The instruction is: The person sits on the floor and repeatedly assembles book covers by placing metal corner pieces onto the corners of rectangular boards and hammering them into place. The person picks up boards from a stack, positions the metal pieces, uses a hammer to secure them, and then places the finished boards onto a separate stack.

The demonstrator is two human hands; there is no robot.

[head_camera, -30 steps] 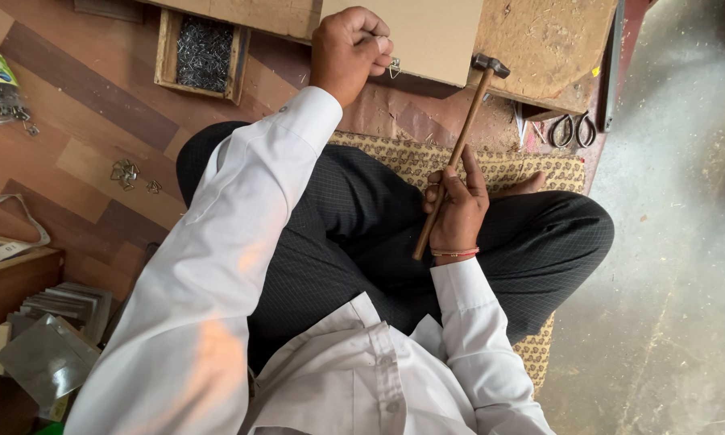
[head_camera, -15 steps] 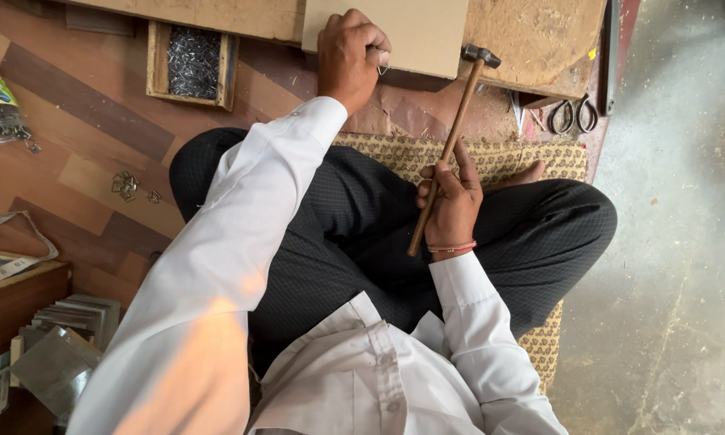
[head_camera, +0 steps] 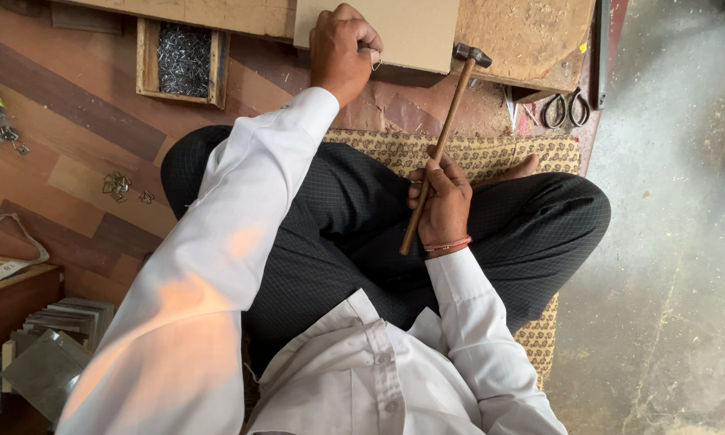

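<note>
Two hands set for nailing at the frame's top.
Left hand [head_camera: 342, 50] pinches a small fastener [head_camera: 374, 58] on the board [head_camera: 403, 32]; right hand [head_camera: 441, 205] grips the hammer [head_camera: 443, 133]; a square strike seems next.

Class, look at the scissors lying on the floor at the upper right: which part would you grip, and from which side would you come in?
Probably by the two ring handles of the scissors, from above on the near side. They lie flat with the loops toward the person and the blades pointing away under the wooden board, so the loops are the exposed part.
</note>
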